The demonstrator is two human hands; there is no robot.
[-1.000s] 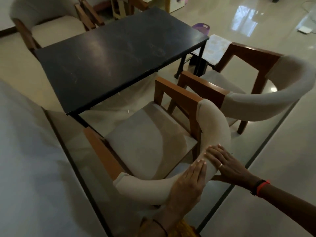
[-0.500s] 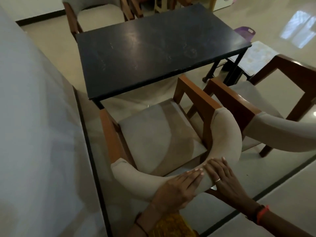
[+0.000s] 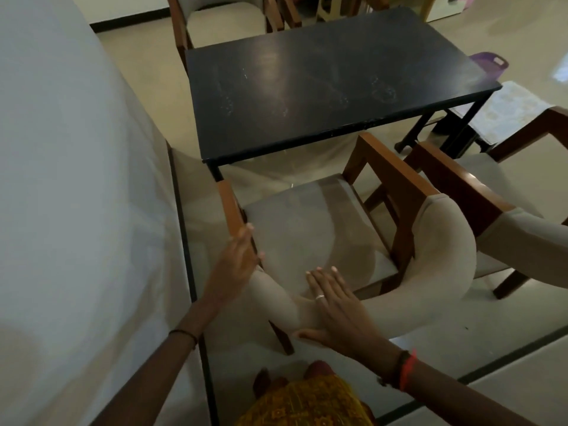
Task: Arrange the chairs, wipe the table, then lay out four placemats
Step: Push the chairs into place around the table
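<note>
A person steadies a padded armchair [image 3: 310, 235] at the near long edge of the dark counter [image 3: 332, 84], the chair-arranging stage of the job by the look of it. The right hand [image 3: 338, 305] lies flat over the curved cream backrest, fingers spread and thumb tucked beneath, a loose grasp suited to pushing the seat square to the counter. The left hand [image 3: 236, 259] is open and released, its fingertips at the chair's left wooden arm, apparently reaching to guide that side.

A second armchair [image 3: 479, 192] crowds in just beside on the right, its wooden arm close against the first chair's; that tight gap is the likeliest snag if the seat is slid sideways. A third chair [image 3: 221, 23] waits at the counter's far left corner. A purple tub [image 3: 488, 61] sits on the floor off the far right corner. The counter top is bare and smudged, not yet wiped, and no placemats can be made out for certain.
</note>
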